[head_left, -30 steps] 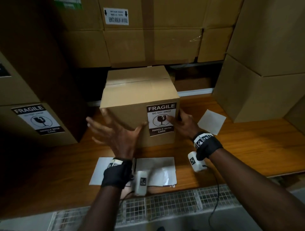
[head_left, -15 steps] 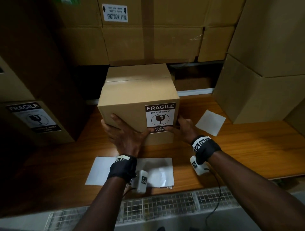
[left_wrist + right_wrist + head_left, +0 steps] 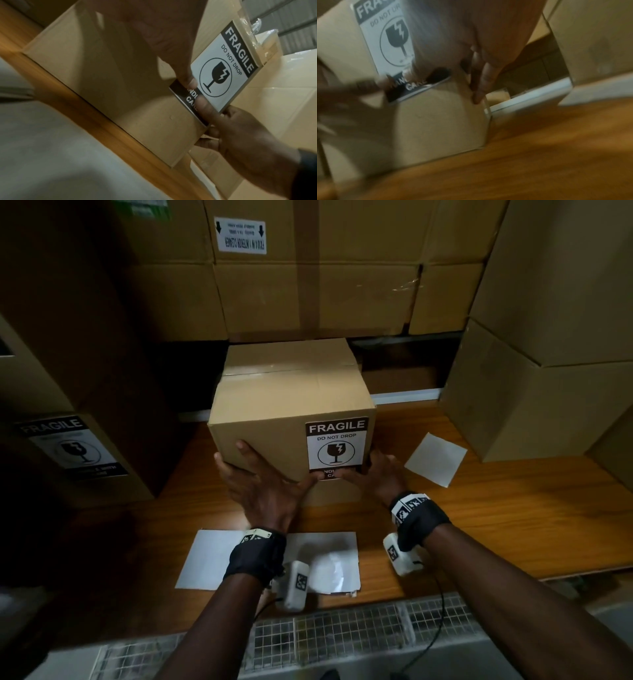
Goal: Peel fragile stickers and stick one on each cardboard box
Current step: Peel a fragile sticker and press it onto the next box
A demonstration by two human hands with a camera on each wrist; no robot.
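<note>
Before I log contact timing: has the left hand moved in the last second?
Yes. The left hand has gone forward from above the white sheets onto the box front.

Dim warm light, dark vignetted corners in the head view, and motion blur smearing both wrist views.
</note>
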